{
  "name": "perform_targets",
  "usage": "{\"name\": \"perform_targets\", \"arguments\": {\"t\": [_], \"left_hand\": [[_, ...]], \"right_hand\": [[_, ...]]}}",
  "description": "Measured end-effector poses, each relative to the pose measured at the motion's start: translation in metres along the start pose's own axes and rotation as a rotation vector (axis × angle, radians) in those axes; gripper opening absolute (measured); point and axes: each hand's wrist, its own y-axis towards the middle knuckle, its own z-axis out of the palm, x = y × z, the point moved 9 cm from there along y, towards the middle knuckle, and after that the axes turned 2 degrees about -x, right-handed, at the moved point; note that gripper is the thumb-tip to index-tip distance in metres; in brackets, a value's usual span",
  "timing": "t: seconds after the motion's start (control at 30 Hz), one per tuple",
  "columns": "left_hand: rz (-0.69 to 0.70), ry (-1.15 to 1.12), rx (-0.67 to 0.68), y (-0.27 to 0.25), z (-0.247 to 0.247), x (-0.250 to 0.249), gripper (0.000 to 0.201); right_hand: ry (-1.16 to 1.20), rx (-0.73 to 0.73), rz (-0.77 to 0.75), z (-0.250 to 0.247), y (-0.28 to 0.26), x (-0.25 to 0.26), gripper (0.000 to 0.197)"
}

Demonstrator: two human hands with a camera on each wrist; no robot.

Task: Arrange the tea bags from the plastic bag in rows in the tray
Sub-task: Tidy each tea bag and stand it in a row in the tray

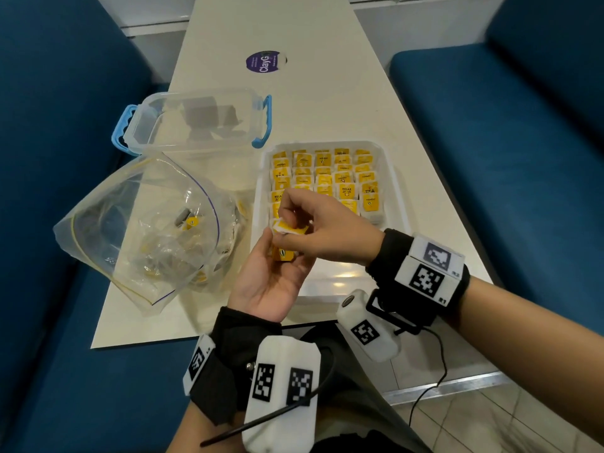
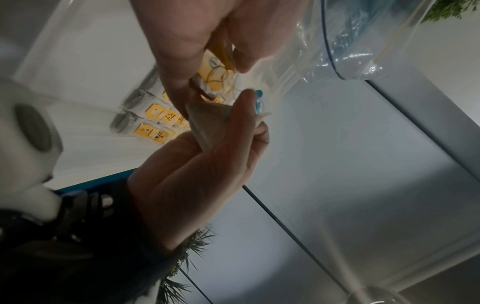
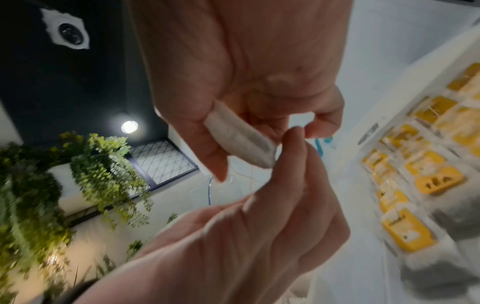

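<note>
both hands meet over the near edge of the white plastic tray (image 1: 392,178). right hand (image 1: 322,228) pinches a white-and-yellow paper tea bag (image 1: 292,228), left hand (image 1: 271,276) cups another underneath (likely a feeder). clear zip plastic bag (image 1: 143,223) lies left on the worktop (image 1: 327,103), mouth trayward.

sticker (image 1: 266,61): "ClayG" | tea bags (image 1: 345,190): "RELAX", "TEA" | wrist marker (image 1: 442,301): "R1"

Black wrist wraps (image 1: 390,253) carry white camera housings (image 1: 281,390) with black-and-white square markers — thin black cables, apparently plugged in.
</note>
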Motion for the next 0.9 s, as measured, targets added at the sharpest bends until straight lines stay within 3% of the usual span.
{"name": "perform_targets", "arguments": {"t": [0.2, 0.37, 0.5, 0.6, 0.8, 0.9], "left_hand": [[0.017, -0.033, 0.051, -0.004, 0.005, -0.001, 0.03], [0.012, -0.094, 0.024, -0.005, -0.002, -0.004, 0.041], [0.015, -0.081, 0.019, -0.006, -0.007, -0.009, 0.044], [0.002, -0.061, 0.003, -0.007, -0.01, -0.01, 0.044], [-0.008, -0.203, -0.064, -0.006, -0.021, -0.009, 0.028], [-0.002, -0.217, -0.072, -0.005, -0.025, -0.01, 0.029]], "right_hand": [[0.17, -0.037, 0.101, -0.006, -0.002, -0.011, 0.023], [0.109, -0.005, 0.062, -0.005, 0.002, -0.011, 0.027], [-0.072, -0.026, 0.042, -0.009, 0.0, -0.002, 0.007], [-0.22, -0.041, -0.014, -0.016, 0.0, 0.012, 0.012], [-0.182, -0.179, -0.012, -0.052, 0.008, 0.022, 0.013], [-0.124, -0.126, 0.057, -0.057, 0.014, 0.012, 0.013]]}}
